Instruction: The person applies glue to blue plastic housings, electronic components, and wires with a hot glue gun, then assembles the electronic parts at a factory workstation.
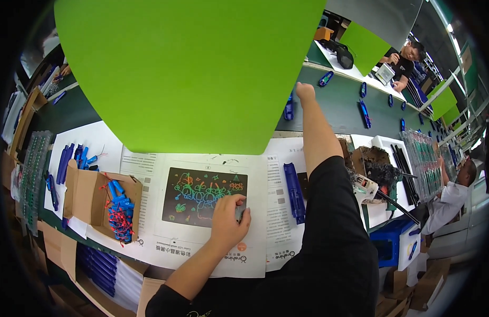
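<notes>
My left hand (230,222) rests over a printed white sheet (255,179) with a dark picture of bright line drawings. Its fingers are loosely bent, thumb and forefinger apart, and nothing shows between them. Stretched far forward, my right hand (306,93) is over the green conveyor belt by the edge of the green panel (191,74). That hand looks closed; anything in it is hidden. Just below it a blue plastic housing (289,109) lies on the belt. Another long blue housing (294,193) lies on the paper beside my right arm.
Left of the sheet stands a cardboard box (86,195) of blue cylindrical cells with red wires (120,211). Dark blue parts (66,164) lie behind it. At right are a soldering stand (366,185) and a blue bin (390,245). Co-workers (400,66) sit beyond the belt.
</notes>
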Available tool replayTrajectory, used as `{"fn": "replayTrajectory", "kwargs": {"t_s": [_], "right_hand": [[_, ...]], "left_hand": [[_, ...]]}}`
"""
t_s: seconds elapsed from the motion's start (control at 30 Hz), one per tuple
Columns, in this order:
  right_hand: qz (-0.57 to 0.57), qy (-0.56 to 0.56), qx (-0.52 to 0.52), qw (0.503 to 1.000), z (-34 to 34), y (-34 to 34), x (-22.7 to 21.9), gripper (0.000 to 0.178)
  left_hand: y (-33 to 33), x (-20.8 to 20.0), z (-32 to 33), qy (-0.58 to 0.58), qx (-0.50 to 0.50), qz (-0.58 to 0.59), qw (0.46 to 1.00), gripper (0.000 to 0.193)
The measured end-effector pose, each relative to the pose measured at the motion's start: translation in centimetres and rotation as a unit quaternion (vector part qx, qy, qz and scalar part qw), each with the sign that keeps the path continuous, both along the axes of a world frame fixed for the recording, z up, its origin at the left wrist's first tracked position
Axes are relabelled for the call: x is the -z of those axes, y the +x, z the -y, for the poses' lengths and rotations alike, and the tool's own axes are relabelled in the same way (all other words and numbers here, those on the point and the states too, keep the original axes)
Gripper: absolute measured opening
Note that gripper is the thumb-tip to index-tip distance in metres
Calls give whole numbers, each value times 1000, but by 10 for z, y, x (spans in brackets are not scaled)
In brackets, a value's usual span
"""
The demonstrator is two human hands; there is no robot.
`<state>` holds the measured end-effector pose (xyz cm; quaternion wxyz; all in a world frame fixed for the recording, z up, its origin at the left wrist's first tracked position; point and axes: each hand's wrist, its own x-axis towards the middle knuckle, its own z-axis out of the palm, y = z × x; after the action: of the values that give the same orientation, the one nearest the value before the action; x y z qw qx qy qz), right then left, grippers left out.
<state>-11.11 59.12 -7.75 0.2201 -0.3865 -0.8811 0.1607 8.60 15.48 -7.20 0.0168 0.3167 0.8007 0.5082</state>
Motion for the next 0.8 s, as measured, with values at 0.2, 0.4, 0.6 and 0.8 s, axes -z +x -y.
{"fn": "replayTrajectory", "kwargs": {"t_s": [0.2,0.4,0.6,0.8], "right_hand": [[45,-37,-239,969,169,176,-202,33],[10,-279,153,948,189,424,-147,27],[-177,-312,46,932,145,426,-50,32],[-154,-171,-59,971,169,399,-115,33]], "left_hand": [[8,-25,6,-74,79,-110,988,32],[-21,-54,-100,-80,318,-329,885,40],[-20,-43,-111,-249,396,-425,775,28],[-5,-65,-39,-113,239,181,947,35]]}}
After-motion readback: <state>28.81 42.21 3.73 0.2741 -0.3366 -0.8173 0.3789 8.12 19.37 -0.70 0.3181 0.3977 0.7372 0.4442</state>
